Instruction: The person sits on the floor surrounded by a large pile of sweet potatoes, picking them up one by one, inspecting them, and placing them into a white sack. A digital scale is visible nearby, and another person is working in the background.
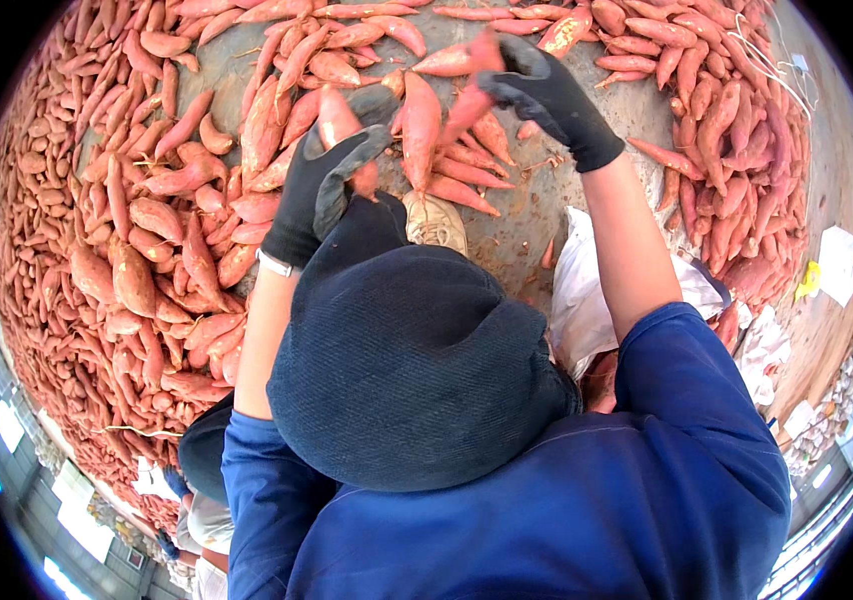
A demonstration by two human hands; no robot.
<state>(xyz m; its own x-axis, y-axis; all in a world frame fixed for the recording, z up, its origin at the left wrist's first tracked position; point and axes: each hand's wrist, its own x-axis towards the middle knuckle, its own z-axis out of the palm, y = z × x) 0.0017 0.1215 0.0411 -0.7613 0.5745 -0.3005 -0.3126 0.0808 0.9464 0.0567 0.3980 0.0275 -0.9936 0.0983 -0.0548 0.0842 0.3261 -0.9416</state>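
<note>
My left hand [303, 195], in a black glove, is closed around a pink-skinned sweet potato [336, 120] above the left side of a small heap. My right hand [561, 105], gloved the same way, grips a motion-blurred sweet potato [466, 114]. A second blurred pink piece [484, 51] shows at its fingertips; I cannot tell whether it is part of the same root. Between my hands a broad sweet potato [420, 127] lies on the heap. Several slimmer ones [464, 171] spread out to its right, on the dirty grey floor.
A large pile of sweet potatoes [141, 285] covers the left side. Another pile [734, 150] lies at right, with white cord [771, 67] beside it. A light shoe [435, 223] and a white sack [573, 277] are close in. A co-worker's dark cap [205, 450] shows lower left.
</note>
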